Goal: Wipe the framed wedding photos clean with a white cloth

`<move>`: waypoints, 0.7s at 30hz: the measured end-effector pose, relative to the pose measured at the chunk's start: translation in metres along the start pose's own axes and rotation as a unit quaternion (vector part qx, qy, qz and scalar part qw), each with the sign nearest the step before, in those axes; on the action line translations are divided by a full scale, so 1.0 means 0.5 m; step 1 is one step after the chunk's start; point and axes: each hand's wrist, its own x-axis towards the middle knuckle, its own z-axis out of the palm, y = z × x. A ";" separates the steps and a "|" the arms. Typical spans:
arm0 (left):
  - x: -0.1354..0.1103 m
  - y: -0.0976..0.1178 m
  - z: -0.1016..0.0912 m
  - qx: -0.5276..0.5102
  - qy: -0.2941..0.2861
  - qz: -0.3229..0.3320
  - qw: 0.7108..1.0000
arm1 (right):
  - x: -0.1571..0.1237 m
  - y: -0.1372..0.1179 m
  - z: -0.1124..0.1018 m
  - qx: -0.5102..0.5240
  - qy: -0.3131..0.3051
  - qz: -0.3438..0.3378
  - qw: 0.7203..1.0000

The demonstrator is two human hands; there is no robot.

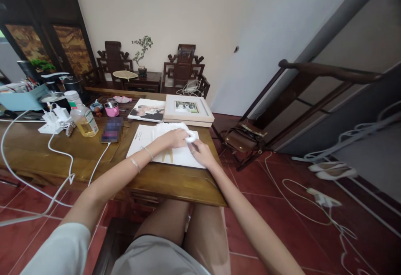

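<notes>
Counter (188,185), one: brown wood, stretching leftward from the left hand (178,138), ending just past the right hand (203,155). Floor (247,183), red tile. White cloth (169,127), one: between and beyond the hands, long axis roughly crosswise, bunched end pointing right. Left hand: closed on the cloth. Right hand: fingertips at the bunched end; whether gripping, I cannot tell. Printed panel (184,158), one, beneath both. Beyond them: framed picture (171,110), one; carved chairs (183,70), two. Leftward: phone (112,130), one; bottle (83,120), one; pink mug (112,109), one.
</notes>
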 end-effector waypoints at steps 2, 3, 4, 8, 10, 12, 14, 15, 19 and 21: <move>0.043 0.002 -0.006 -0.017 0.002 0.011 1.000 | -0.001 -0.003 -0.002 -0.018 -0.001 0.000 1.000; 0.063 0.008 -0.009 -0.018 -0.006 0.008 1.000 | -0.001 -0.003 -0.003 -0.024 0.001 0.001 1.000; 0.079 0.016 -0.012 -0.018 -0.015 0.007 1.000 | -0.002 -0.004 -0.004 -0.027 0.002 0.002 1.000; 0.114 0.030 -0.019 0.015 -0.063 -0.015 0.998 | -0.003 -0.004 -0.005 -0.023 -0.002 0.010 1.000; 0.106 0.018 -0.020 0.030 -0.071 -0.022 0.997 | -0.002 -0.002 -0.004 -0.021 -0.004 0.012 1.000; 0.082 -0.006 -0.022 0.047 -0.071 -0.029 0.996 | 0.000 0.000 -0.002 -0.013 -0.001 0.010 1.000; 0.045 -0.033 -0.020 0.067 -0.072 -0.044 0.994 | 0.001 0.003 0.001 -0.004 0.003 0.012 1.000; 0.025 -0.043 -0.018 0.077 -0.072 -0.051 0.993 | 0.002 0.005 0.002 0.000 0.004 0.014 1.000; -0.062 -0.031 0.007 0.121 -0.071 -0.034 0.990 | 0.003 0.007 0.005 0.002 0.004 0.022 1.000; -0.104 0.010 0.022 0.152 -0.074 0.005 0.986 | 0.002 0.006 0.005 -0.004 0.002 0.023 1.000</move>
